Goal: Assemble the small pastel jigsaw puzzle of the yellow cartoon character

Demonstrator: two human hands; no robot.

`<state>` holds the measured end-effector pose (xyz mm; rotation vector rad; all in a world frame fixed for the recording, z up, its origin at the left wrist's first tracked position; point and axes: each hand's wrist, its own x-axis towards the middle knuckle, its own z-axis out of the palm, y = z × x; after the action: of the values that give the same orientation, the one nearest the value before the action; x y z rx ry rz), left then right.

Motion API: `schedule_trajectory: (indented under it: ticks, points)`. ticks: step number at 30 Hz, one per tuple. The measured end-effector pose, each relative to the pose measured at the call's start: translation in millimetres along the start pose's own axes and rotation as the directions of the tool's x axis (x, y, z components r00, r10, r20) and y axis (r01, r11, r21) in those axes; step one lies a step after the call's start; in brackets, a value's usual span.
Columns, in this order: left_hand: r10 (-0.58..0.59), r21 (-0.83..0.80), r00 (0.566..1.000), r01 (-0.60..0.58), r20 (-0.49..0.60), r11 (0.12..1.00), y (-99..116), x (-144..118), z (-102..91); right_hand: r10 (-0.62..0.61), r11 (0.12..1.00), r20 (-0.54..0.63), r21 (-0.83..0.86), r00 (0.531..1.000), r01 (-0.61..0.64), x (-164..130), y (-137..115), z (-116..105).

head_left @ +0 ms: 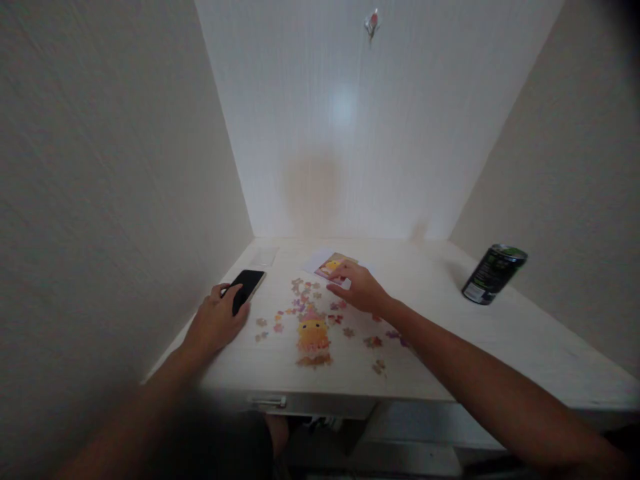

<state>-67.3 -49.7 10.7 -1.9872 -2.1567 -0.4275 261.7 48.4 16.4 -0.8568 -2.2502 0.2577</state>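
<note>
While the left grip (218, 323) rests over the phone (251, 281), its hold hard to judge, the right grip (364, 287), slightly parted, is at the picture card (329, 264); the partly joined puzzle (313, 339) lies nearer the person on the bench (425, 263).

Dark can (493, 275), green markings, reaches my feed on right of pale worktop (425, 287). Clear flat sheet (264, 257) near back left corner. Pale panels (400, 133) on three sides; I make out small reddish object (371, 25) high on rear one. Metal handle (269, 402) below worktop's front edge.
</note>
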Motion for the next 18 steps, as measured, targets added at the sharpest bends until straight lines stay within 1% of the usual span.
schedule_trajectory:
  ticks: [1, 3, 4, 6, 8, 10, 11, 13, 15, 16, 18]
  points:
    - [0.001, 0.005, 1.000, -0.001, 0.004, 1.000, -1, 2, 1.4, 0.047, 0.998, -0.039, -0.029, 0.998, -0.048, 2, 8, -3]
    - [0.001, 0.009, 1.000, -0.001, 0.012, 1.000, -2, 5, 1.7, 0.107, 0.992, -0.071, -0.062, 0.992, -0.111, 5, 19, -7]
    - [-0.003, 0.010, 1.000, 0.003, 0.016, 1.000, -2, 6, 1.0, 0.120, 0.990, -0.073, -0.071, 0.990, -0.125, 6, 23, -9]
    - [-0.008, 0.019, 1.000, 0.008, 0.026, 1.000, 0, 6, -1.3, 0.124, 0.989, -0.038, -0.075, 0.992, -0.126, 6, 27, -11]
    - [-0.009, 0.035, 0.999, 0.007, 0.040, 0.999, 3, 5, -3.3, 0.119, 0.991, 0.041, -0.058, 0.992, -0.117, 6, 28, -12]
    - [-0.008, 0.052, 0.999, 0.006, 0.040, 0.999, 5, 5, -4.4, 0.118, 0.993, 0.160, -0.016, 0.980, -0.117, 6, 28, -14]
    - [-0.003, 0.062, 1.000, 0.001, 0.026, 0.998, 7, 5, -4.7, 0.114, 0.993, 0.235, 0.013, 0.965, -0.120, 5, 27, -15]
    - [0.032, 0.073, 0.999, -0.030, -0.031, 0.997, 11, 3, -5.5, 0.090, 0.989, 0.381, 0.074, 0.920, -0.127, 4, 25, -16]
    - [0.120, 0.035, 0.991, -0.118, -0.066, 0.992, 16, 0, -7.4, 0.058, 0.987, 0.489, 0.102, 0.870, -0.123, 3, 21, -18]
    - [0.183, -0.015, 0.982, -0.184, -0.052, 0.983, 19, -2, -9.0, 0.044, 0.989, 0.523, 0.100, 0.851, -0.113, 3, 19, -18]
    - [0.314, -0.157, 0.949, -0.308, 0.020, 0.939, 26, -8, -13.5, 0.021, 0.993, 0.561, 0.083, 0.828, -0.081, 3, 15, -19]
